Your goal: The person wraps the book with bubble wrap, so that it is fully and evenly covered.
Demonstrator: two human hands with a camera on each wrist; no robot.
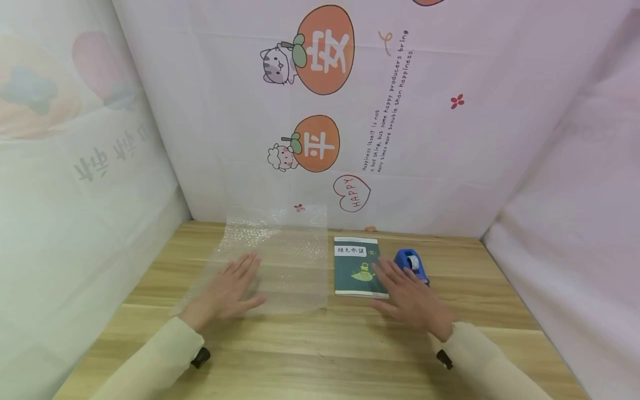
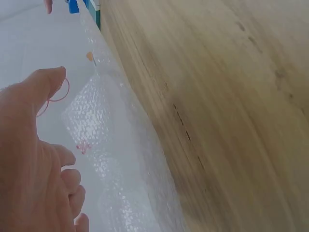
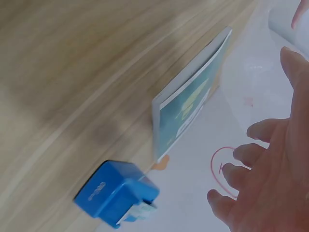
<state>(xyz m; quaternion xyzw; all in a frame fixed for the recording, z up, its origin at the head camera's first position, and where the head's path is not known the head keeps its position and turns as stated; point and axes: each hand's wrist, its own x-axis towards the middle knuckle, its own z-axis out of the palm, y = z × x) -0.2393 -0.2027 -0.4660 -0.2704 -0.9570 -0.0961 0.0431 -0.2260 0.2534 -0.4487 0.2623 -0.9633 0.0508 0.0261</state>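
Observation:
A sheet of clear bubble wrap lies on the left part of the table, its far end curling up against the back cloth. Over it is my left hand, fingers straight and holding nothing. Just right of the sheet lies a green-covered book with a white label and yellow print. My right hand hovers by the book's right edge, its fingers extended and empty. Behind those fingers stands a blue tape dispenser with a roll of tape. In the right wrist view, the book and dispenser show apart from the hand.
The wooden table is walled by white printed cloth at the back and on both sides. Dark wrist-worn pieces, such as the left one, hang beneath both cream sleeves.

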